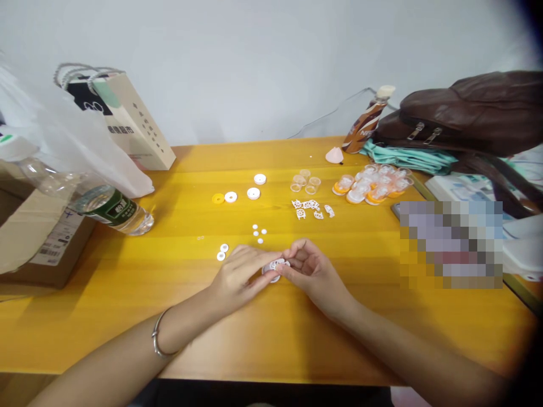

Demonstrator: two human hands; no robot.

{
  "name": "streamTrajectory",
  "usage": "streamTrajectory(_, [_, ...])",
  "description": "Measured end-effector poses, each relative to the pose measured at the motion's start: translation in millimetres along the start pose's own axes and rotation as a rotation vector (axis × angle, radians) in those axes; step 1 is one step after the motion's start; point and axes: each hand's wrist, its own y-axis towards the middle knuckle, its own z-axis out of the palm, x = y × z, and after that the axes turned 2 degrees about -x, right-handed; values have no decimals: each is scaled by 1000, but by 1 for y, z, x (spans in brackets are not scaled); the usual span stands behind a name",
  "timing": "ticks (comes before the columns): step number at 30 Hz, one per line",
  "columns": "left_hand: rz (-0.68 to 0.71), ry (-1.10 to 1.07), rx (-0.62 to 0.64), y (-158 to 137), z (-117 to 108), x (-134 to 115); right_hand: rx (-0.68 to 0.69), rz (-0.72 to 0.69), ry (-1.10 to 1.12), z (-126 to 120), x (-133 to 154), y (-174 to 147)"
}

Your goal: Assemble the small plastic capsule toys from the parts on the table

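Both hands meet over the near middle of the table. Between finger and thumb, my left hand (244, 274) grips a small white spoked plastic part (274, 265). My right hand (311, 270) pinches the same part at its right edge; its fingertips partly cover it. Just left of my left hand lie two small white discs with dark centres (223, 252). Beyond the hands are several tiny white discs (255, 233). More white spoked pieces (301, 213) are scattered farther back to the right.
Clear cups (313, 185), round white caps (253, 194), a yellow ring (218, 198) and clustered clear-and-orange assemblies (365, 189) stand farther back. At left are a tilted water bottle (114, 209), cardboard box (63, 260) and paper bag (139, 127). A brown bag (462, 116) and drink bottle (365, 124) occupy the right.
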Motion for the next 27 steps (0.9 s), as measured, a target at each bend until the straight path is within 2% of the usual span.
streamTrajectory(5, [-41, -90, -12, 1, -1, -1, 18, 7, -34, 1, 3, 0])
streamTrajectory(8, [-126, -166, -36, 2, -1, -1, 50, -11, -83, 0, 4, 1])
streamTrajectory(10, [-202, -221, -68, 4, -3, 0, 42, -73, -149, -3, 4, 2])
streamTrajectory(12, [-259, -266, -79, 6, -7, 3, 13, -181, -306, -7, 3, 3])
streamTrajectory(15, [-266, -294, 59, 8, -14, 7, 14, -363, -693, -16, 0, 5])
streamTrajectory(18, [-274, -279, 199, 6, -18, 8, 109, -468, -963, -21, -5, 7])
streamTrajectory(22, [-314, -262, 257, 5, -19, 7, 142, -498, -1051, -20, -10, 9])
streamTrajectory(27, [-198, -211, 260, 7, -19, 8, 138, -509, -1046, -18, -10, 10])
